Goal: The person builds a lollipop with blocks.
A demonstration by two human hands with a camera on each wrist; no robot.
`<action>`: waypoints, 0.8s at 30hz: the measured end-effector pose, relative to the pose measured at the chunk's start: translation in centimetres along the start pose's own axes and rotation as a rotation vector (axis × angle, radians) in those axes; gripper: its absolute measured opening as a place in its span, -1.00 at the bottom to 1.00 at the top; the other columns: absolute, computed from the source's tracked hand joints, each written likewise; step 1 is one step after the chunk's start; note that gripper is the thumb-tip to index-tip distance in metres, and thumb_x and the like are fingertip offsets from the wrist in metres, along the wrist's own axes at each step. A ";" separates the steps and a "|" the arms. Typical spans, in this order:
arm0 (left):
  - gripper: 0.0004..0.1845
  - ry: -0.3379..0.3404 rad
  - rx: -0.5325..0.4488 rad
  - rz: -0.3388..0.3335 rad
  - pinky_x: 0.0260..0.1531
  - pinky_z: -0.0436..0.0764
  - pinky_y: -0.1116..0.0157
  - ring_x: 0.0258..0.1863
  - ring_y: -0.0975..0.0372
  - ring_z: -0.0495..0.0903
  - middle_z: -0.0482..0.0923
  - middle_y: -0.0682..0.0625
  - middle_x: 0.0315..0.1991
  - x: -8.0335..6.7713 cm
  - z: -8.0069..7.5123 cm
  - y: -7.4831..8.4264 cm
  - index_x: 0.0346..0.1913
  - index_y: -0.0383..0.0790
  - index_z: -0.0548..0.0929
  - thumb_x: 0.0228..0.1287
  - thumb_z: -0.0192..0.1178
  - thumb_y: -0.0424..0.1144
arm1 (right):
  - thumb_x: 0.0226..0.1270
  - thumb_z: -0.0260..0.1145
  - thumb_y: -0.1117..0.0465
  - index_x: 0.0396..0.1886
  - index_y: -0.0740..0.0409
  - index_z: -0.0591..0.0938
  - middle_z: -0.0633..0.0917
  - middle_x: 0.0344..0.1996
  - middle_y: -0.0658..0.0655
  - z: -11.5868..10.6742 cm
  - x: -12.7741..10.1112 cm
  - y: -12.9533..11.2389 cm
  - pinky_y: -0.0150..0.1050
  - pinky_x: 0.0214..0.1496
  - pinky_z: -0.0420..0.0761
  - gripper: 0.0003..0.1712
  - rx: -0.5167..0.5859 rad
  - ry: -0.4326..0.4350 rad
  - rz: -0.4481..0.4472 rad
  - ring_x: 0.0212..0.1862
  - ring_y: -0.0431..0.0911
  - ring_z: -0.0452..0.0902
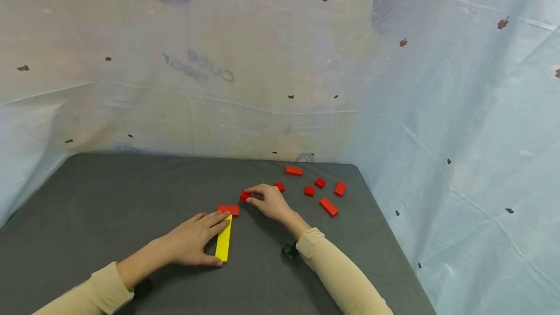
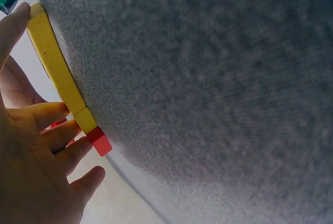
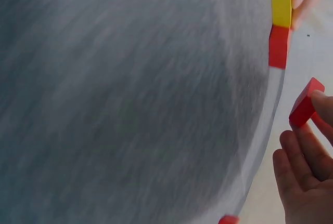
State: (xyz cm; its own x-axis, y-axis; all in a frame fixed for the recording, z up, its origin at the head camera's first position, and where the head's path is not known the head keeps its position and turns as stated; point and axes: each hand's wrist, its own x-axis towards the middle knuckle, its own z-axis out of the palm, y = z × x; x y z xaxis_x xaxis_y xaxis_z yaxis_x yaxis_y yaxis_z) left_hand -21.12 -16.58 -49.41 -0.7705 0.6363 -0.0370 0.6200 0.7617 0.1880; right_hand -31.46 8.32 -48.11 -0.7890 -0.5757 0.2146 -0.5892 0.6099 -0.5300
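Note:
A long yellow block lies on the dark grey table. A red block sits across its far end. My left hand lies flat beside the yellow block, straight fingers along its side and thumb at its near end. The left wrist view shows the yellow block and the red block past my fingers. My right hand pinches a small red block just right of the red block. In the right wrist view, that small red block is at my fingertips.
Several loose red blocks lie at the table's far right, among them a long one at the back and another nearer. A pale sheet hangs behind and to the right. The table's right edge runs close to the blocks.

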 end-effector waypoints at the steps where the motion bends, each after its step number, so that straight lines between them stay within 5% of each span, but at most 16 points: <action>1: 0.13 0.001 -0.001 0.001 0.33 0.09 -0.13 0.44 0.06 0.05 0.03 -0.01 0.48 0.0 0.0 0.0 0.46 -0.08 0.19 -0.10 0.00 0.60 | 0.32 0.27 0.05 0.11 -0.02 0.63 0.65 0.01 -0.02 0.2 0.2 -0.2 -0.29 0.04 0.56 -0.62 0.001 -0.005 -0.001 0.01 -0.18 0.55; 10: 0.12 0.019 0.017 0.016 0.31 0.13 -0.13 0.42 0.04 0.10 0.08 -0.04 0.47 -0.2 -0.2 0.1 0.44 -0.13 0.22 -0.07 0.01 0.58 | 0.31 0.29 0.10 0.10 0.01 0.64 0.65 -0.01 0.00 2.2 1.9 -1.6 -0.37 -0.04 0.56 -0.63 0.011 -0.040 -0.019 -0.02 -0.14 0.56; 24: 0.11 0.011 0.022 0.027 0.31 0.13 -0.12 0.44 0.06 0.06 0.02 -0.03 0.49 -0.3 -0.1 0.0 0.46 -0.12 0.19 -0.05 -0.01 0.58 | 0.31 0.28 0.05 0.08 -0.13 0.65 0.63 0.03 -0.10 3.8 3.4 -2.6 -0.32 0.15 0.49 -0.66 -0.047 -0.100 0.016 0.09 -0.22 0.51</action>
State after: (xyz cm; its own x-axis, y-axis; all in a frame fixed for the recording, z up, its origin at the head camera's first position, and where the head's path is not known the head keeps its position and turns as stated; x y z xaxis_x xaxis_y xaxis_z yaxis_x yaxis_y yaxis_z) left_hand -20.88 -16.76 -49.24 -0.7547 0.6557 -0.0218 0.6439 0.7466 0.1671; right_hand -31.91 2.71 -49.13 -0.7788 -0.6152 0.1224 -0.5856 0.6432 -0.4933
